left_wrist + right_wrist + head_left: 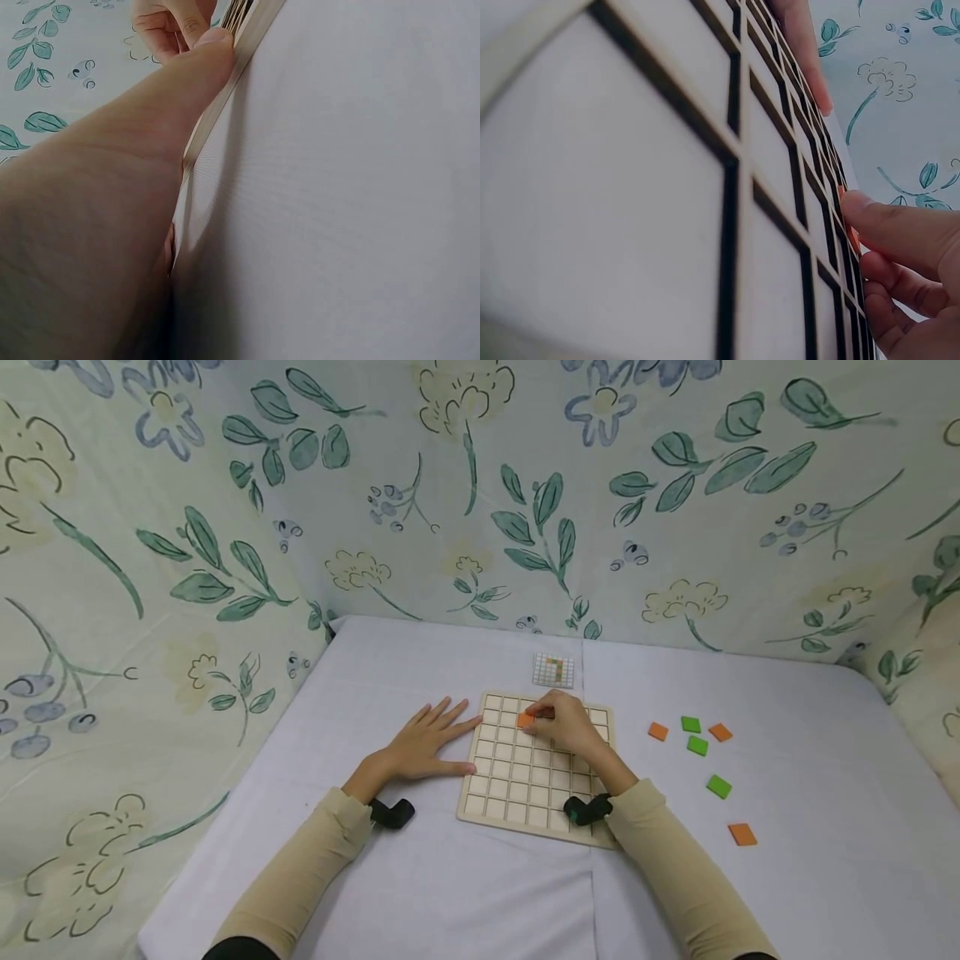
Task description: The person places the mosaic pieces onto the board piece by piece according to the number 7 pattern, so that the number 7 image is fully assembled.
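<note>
A wooden grid board (517,792) lies on the table, divided into square cells. My right hand (566,725) is over its upper part and pinches an orange square tile (524,720) between thumb and fingers, right at a cell near the top. In the right wrist view the orange tile (853,238) shows under the thumb, against the grid. My left hand (423,747) lies spread on the cloth, thumb and fingertip at the board's left edge. The left wrist view has that thumb (202,64) along the board's side (217,97).
Behind the board lies a small pattern card (553,670) printed with a grid and coloured squares. To the right, loose green tiles (718,787) and orange tiles (742,835) are scattered on the white cloth (817,760). A floral curtain (465,527) hangs behind the table.
</note>
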